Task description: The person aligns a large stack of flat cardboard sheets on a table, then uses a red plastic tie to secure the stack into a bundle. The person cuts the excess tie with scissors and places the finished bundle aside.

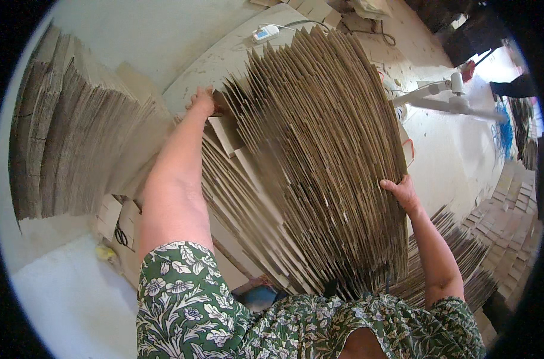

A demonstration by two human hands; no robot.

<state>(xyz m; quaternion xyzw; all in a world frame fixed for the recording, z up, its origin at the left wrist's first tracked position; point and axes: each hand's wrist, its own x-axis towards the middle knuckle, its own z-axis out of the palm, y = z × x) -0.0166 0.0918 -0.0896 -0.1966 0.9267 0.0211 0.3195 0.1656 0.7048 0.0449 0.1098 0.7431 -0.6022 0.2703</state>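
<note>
Holding a big stack [320, 149] of flattened cardboard sheets between both hands, edge-on to the camera, so you mostly see the brown corrugated edges fanned out like ribs. The sheets aren't flush; their ends stagger into a jagged, stepped outline, and the whole bundle tilts, its upper end near a white power strip [265, 33] and its lower end down by the green floral dress [188, 305].

Left hand [203, 102] is on the stack's upper left edge, fingers curled over the sheets there, arm stretched out full length. Right hand [402, 192] presses against the stack's right side, thumb on the front edge and the other fingers tucked behind the cardboard, so I can't tell how far they wrap.

Left of the stack there's another pile [75, 137] of the same cardboard, well apart from it. Just under the stack's lower right, more sheets [463, 251] lie fanned out. A white fan [451, 96] sits off to the stack's right, apart from it.
</note>
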